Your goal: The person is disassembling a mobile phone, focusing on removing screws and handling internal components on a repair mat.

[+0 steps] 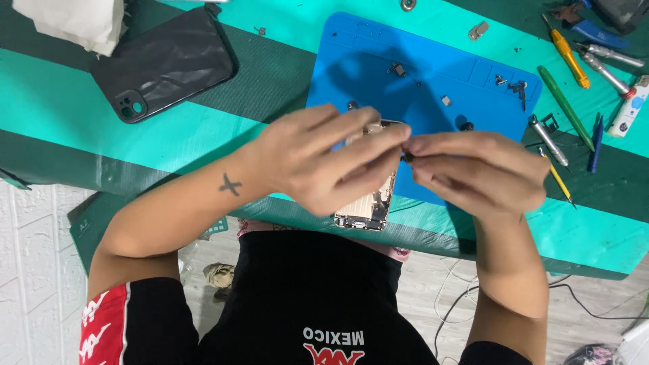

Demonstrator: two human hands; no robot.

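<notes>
- The right hand (pixel 476 172) is pinching a tiny dark part (pixel 408 157) between thumb and fingertips at the centre of the frame.
- The left hand (pixel 324 159) is gripping an opened phone (pixel 368 206), fingers wrapping over its top; the index fingertip is meeting the right hand's fingertips at the part.
- The phone is sitting under the left palm at the lower edge of the blue mat (pixel 419 74), its bottom end poking out below the hand, inner parts showing.
- The mat is lying in the upper centre, its shallow compartments along the top and right rim holding a few small screws and brackets (pixel 517 86); more loose bits are lying on its flat field.
- A dark phone back (pixel 165 64) is resting in the upper left, well apart from the hands, beside a white cloth (pixel 74 23).
- Screwdrivers and picks (pixel 568 57) are lying scattered in the upper right, off the mat.
- The green table (pixel 595 236) is running its front edge just below the hands; open surface is lying left of the mat.
</notes>
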